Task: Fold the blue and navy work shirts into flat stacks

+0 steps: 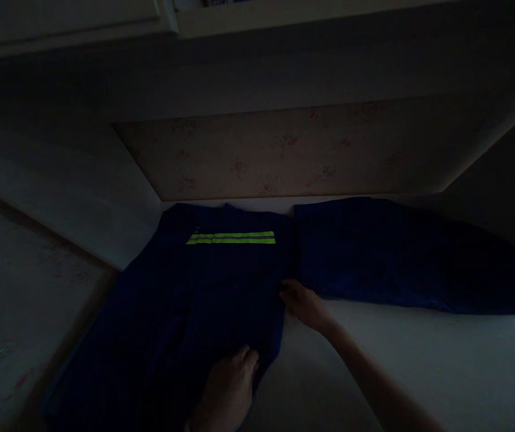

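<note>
A dark blue garment (234, 270), seemingly a work jacket, lies spread on a pale surface, with a yellow-green and grey reflective strip (243, 238) across its upper part. My left hand (233, 384) is closed at the garment's lower right part, its fingers curled at the cloth. Higher up, my right hand (302, 303) pinches the right edge of the same garment. To the right of it lies another stretch of dark blue cloth (374, 258); in the dim light I cannot tell whether it is a sleeve or a separate piece.
A pale flat surface (401, 348) extends under the cloth to the right. Behind it stands a back panel (257, 156) with a faint floral pattern. A cabinet or shelf edge (311, 18) overhangs at the top, and a side panel (59, 180) borders the left. The scene is very dark.
</note>
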The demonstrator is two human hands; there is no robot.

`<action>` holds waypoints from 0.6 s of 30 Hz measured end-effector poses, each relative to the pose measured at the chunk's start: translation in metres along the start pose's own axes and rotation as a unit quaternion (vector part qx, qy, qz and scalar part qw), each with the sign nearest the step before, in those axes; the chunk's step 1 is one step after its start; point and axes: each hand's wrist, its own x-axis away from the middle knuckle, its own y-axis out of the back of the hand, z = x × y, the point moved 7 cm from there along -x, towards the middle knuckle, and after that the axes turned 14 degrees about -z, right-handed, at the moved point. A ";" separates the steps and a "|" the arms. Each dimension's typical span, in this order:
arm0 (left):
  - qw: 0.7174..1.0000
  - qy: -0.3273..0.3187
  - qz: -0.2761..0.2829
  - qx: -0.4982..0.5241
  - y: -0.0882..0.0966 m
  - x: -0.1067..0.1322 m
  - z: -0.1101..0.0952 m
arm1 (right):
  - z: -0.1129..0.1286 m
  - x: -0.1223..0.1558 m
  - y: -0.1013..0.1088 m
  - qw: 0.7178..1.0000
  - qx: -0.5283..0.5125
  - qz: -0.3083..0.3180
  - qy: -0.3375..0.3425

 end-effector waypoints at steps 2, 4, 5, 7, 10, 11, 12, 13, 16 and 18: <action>0.995 0.033 -0.036 0.082 0.012 0.003 0.017 | -0.007 -0.002 0.000 0.997 -0.057 -0.021 -0.053; 0.974 0.107 -0.083 0.182 0.038 0.008 0.044 | -0.011 -0.002 0.002 0.988 -0.113 -0.039 -0.096; 0.957 0.148 -0.103 0.228 0.053 0.012 0.058 | -0.010 -0.002 0.003 0.983 -0.139 -0.045 -0.110; 0.919 0.214 -0.138 0.301 0.082 0.023 0.082 | -0.001 -0.004 -0.001 0.970 -0.205 -0.035 -0.128; 0.881 0.247 -0.170 0.365 0.112 0.041 0.100 | 0.029 -0.016 -0.014 0.938 -0.325 -0.005 -0.122; 0.876 0.252 -0.168 0.376 0.116 0.047 0.103 | 0.039 -0.023 -0.018 0.928 -0.354 -0.004 -0.115; 0.873 0.256 -0.162 0.381 0.117 0.052 0.107 | 0.048 -0.031 -0.022 0.921 -0.373 -0.013 -0.108; 0.872 0.263 -0.153 0.384 0.115 0.057 0.110 | 0.057 -0.039 -0.024 0.919 -0.381 -0.030 -0.100; 0.859 0.299 -0.146 0.388 0.104 0.073 0.128 | 0.085 -0.061 -0.017 0.944 -0.309 -0.110 -0.041; 0.841 0.327 -0.160 0.400 0.097 0.084 0.142 | 0.117 -0.068 -0.004 0.968 -0.193 -0.148 0.054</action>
